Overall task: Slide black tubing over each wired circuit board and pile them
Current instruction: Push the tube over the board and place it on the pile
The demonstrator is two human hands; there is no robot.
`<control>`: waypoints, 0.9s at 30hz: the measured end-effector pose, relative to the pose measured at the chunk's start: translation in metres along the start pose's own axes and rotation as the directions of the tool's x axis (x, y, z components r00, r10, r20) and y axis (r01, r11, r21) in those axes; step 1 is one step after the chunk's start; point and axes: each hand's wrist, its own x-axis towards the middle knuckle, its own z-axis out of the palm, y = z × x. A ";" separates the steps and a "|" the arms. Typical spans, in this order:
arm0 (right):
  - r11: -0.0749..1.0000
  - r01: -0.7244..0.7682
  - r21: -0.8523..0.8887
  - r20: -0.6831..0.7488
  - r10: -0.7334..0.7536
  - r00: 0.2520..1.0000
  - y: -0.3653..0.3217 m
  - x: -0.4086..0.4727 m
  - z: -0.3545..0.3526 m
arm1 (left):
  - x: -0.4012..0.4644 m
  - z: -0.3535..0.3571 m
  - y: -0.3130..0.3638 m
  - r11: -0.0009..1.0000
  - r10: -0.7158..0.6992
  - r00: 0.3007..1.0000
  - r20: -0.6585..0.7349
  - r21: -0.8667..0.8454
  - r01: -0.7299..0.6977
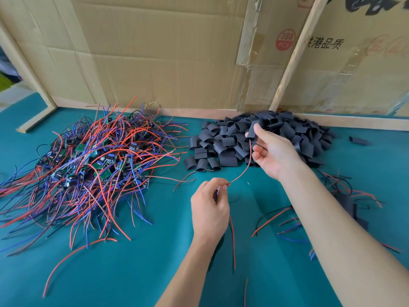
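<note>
1. we work at a green table [137, 273], with cardboard sheets [168, 52] and wooden strips [294, 54] standing along its far edge.
2. our left hand [209, 212] is curled closed around a small circuit board [217, 189], pinching it between thumb and fingertips; only a sliver of the board shows between the fingers.
3. a red wire [243, 171] runs from that board up and to the right, reaching our right hand [273, 151].
4. our right hand is raised over the near edge of the tube heap and pinches one black tube piece [253, 130] between thumb and forefinger, the other fingers loosely bent; the end of the red wire sits just below the tube.
5. more red and black wires [232, 240] hang down from below our left hand.
6. the heap of black tube pieces [230, 142] lies at the far middle of the table, against the wooden strip.
7. on the left lies a big tangle of bare boards with red, blue and black wires [95, 165].
8. on the right, partly hidden by our right forearm, lies a small pile of boards already covered in black tube [347, 202], wires trailing out.
9. one stray tube piece [358, 141] lies apart, to the right of the heap.
</note>
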 end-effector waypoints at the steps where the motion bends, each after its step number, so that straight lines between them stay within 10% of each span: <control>1: 1.000 0.001 -0.007 0.005 -0.001 1.000 0.000 0.000 0.001 | 0.000 0.000 0.000 1.000 0.002 1.000 0.001 0.001 -0.002; 18: 0.988 0.042 -0.150 0.184 -0.014 0.983 0.073 -0.058 -0.011 | 0.000 -0.001 0.003 0.990 -0.089 0.995 -0.038 -0.114 0.084; 27: 0.880 0.303 -0.366 0.083 -0.294 0.952 0.084 -0.073 -0.006 | -0.003 -0.005 0.005 0.989 -0.081 0.996 0.043 -0.122 0.085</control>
